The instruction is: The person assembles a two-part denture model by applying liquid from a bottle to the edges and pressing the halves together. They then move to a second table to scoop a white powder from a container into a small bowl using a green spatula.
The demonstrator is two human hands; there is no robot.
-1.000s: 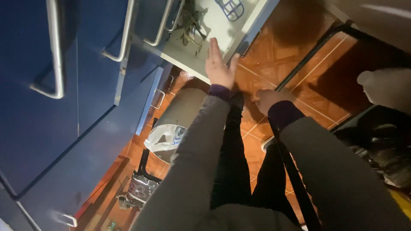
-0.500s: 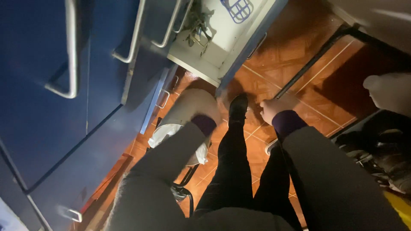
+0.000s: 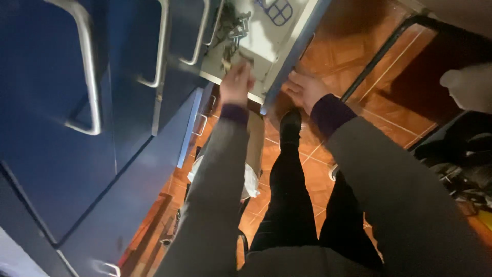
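An open drawer (image 3: 266, 38) sticks out from a tall blue cabinet (image 3: 56, 154). The drawer is pale inside, and it is the thing both hands go to. At the back of the drawer sits a pile of small metal bits (image 3: 233, 28). They look like hooks or clips, but they are too blurry to tell for sure.

The person's left hand (image 3: 237, 82) reaches over the front edge of the drawer, just in front of the metal bits. Its fingers are curled down toward the drawer floor, as if they pinch something small. The picture is smeared there, so it is not clear if they hold a thing or not.

The right hand (image 3: 303, 90) is at the outer corner of the drawer, beside the drawer's dark side edge. Its fingers are bent and spread loosely, and they do not seem to grip anything. The hand may be there to keep the drawer steady while the other hand digs.

Other drawers of the cabinet are shut, and each has a silver handle (image 3: 89, 66). Below the drawer, the person's legs in dark trousers (image 3: 292, 205) stand on an orange tiled floor (image 3: 369, 66). Near the foot of the cabinet stands a round bin with a white bag (image 3: 251, 179) in it, mostly hidden by the left sleeve.
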